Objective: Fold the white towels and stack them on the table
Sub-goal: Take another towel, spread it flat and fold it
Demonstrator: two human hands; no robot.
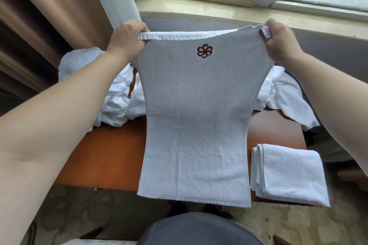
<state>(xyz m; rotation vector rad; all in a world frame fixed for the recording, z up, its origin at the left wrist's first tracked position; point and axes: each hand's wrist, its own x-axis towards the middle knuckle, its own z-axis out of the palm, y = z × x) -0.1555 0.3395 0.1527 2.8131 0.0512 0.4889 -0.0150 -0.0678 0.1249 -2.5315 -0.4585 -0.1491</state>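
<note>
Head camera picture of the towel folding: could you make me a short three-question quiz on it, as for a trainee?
1. True or false: both hands grip the top corners of the held towel.
2. Where does the folded towel lie? A) on the windowsill B) on the table's near right corner C) on the floor
3. Fill in: the dark mark near the held towel's top edge is a ____-shaped emblem.

Key
1. True: the left hand and the right hand each pinch a corner, and the towel hangs down over the table.
2. B; unfolded towels lie heaped at the far side.
3. Flower.
</note>
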